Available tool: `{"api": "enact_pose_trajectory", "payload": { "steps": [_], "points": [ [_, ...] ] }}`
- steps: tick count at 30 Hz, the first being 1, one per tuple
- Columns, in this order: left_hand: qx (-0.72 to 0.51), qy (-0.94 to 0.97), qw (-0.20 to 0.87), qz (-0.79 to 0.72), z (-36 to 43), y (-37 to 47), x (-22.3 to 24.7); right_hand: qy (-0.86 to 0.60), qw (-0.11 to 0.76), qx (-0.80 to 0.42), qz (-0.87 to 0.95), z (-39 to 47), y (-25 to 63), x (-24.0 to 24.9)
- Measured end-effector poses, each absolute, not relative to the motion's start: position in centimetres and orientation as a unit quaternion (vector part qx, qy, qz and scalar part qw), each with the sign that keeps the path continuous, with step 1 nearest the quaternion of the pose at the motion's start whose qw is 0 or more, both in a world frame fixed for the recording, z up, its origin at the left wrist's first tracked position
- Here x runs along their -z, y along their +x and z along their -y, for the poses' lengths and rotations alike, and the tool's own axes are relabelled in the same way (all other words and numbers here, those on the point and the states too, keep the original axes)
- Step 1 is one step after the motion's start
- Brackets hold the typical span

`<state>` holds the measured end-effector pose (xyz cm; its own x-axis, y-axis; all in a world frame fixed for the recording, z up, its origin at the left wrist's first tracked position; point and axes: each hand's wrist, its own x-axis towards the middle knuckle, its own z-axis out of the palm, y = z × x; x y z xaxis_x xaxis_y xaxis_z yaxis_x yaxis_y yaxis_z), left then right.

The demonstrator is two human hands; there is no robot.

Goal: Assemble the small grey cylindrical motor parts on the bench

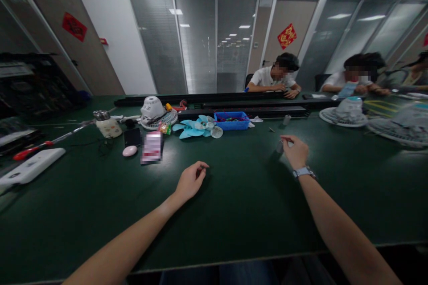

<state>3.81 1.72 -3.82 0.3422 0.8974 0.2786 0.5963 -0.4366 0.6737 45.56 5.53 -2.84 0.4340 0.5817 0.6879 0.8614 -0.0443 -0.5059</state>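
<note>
My left hand (192,180) is over the middle of the green table (234,213), its fingers curled and thumb near the index finger; whether a tiny thing sits at the fingertips is too small to tell. Further right, my right hand (295,151), with a watch at the wrist, has its fingers pinched on a small grey cylinder (279,146) at the tabletop. Beyond that hand stands another small grey cylinder (286,120), with a small dark piece (271,129) lying to its left.
Blue fan blades (194,128) and a blue bin (232,121) lie ahead. Fan parts (153,111), a jar (107,124), a phone (152,147) and a power strip (31,167) are left. More fan parts (346,113) stand right. People sit across the table.
</note>
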Motion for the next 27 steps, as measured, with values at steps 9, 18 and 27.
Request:
{"api": "enact_pose_trajectory", "payload": {
  "steps": [9, 18, 27],
  "points": [
    [-0.325, 0.786, 0.234, -0.471, -1.8, 3.8, 4.0, -0.750, 0.446, 0.109, 0.477, -5.6, 45.6, 4.5],
    [-0.337, 0.781, 0.243, -0.466, -1.6, 4.0, 3.7, -0.617, 0.513, -0.064, 0.593, -3.6, 35.6, 2.6],
    [-0.378, 0.812, 0.180, -0.407, -0.4, 4.7, 2.6, -0.442, 0.434, -0.252, 0.744, 2.0, 24.5, 2.5]
  ]
}}
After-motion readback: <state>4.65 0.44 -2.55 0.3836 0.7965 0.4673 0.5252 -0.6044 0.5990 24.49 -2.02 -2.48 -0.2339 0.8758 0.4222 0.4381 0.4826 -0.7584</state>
